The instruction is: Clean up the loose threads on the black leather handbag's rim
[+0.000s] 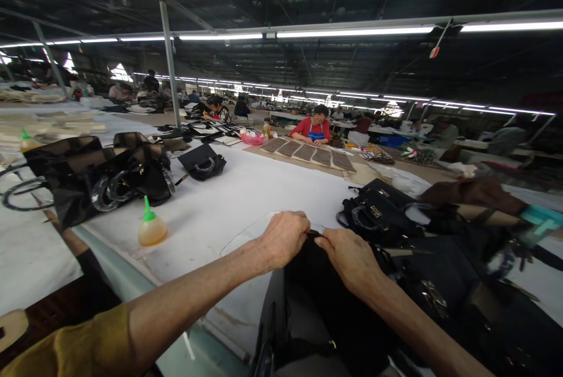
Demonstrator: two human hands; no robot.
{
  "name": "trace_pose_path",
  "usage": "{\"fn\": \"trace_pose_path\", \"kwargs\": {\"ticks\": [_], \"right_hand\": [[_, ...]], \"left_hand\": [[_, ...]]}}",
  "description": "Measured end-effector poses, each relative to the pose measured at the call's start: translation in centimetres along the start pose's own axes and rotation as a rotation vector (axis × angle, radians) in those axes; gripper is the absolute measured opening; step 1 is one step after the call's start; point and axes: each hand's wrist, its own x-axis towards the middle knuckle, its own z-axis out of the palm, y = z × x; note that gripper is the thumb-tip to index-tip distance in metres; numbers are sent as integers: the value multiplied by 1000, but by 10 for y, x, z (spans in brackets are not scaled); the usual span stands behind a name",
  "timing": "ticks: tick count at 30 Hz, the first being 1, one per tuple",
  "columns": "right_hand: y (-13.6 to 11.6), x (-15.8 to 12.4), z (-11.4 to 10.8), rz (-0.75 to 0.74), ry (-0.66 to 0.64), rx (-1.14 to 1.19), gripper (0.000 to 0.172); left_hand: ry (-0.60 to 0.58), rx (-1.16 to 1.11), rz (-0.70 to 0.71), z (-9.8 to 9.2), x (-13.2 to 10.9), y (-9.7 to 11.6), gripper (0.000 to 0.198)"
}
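A black bag [325,301] stands upright at the table's near edge, its lower part running out of view. My left hand [285,237] is closed on the bag's top edge, fingers curled in. Close beside it on the right, my right hand [352,257] pinches the same edge between thumb and fingers. A short dark strip of the edge shows between the two hands. A thin thread [233,238] loops over the white table [246,189] behind my left hand.
A glue bottle [152,230] with green nozzle stands left. Black bags [101,172] crowd the left; more black bags [444,265] are piled right. Across the table, a person in red [303,128] leans over brown panels [308,153].
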Motion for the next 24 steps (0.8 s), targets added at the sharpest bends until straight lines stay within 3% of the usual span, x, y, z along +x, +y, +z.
{"fn": "trace_pose_path", "kwargs": {"ticks": [6,15,24], "right_hand": [[4,2,-1,-25,26,41,26],[8,3,4,-69,52,76,29],[8,3,0,-52,5,58,29]], "left_hand": [[-54,-1,38,1,2,4,16],[-17,-19,-138,2,6,6,14],[-36,-185,-138,2,10,-6,14]]}}
